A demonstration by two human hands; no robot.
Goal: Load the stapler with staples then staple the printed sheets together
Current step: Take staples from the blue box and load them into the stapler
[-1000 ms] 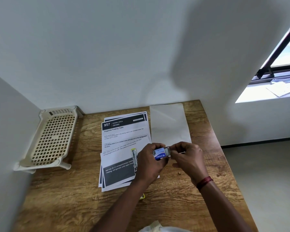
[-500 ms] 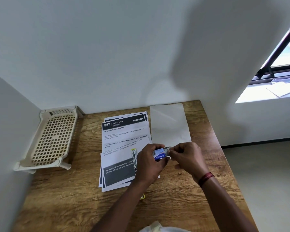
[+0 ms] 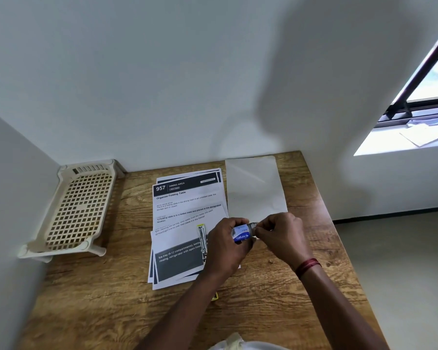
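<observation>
Left hand (image 3: 225, 245) wrapped around a small blue-and-white staple box (image 3: 241, 234), held above the near right corner of the printed sheets (image 3: 187, 223); right hand (image 3: 280, 234) pinches at the box's right end, where a grey bit of its contents shows, too small to make out. Stapler (image 3: 202, 242) lies open on the sheets just left of the left hand, metal channel up, yellow tip at its far end. Blank white sheet (image 3: 254, 188) lies right of the printed stack on the wooden surface (image 3: 99, 299); cream lattice tray (image 3: 79, 210) at far left against the wall.
</observation>
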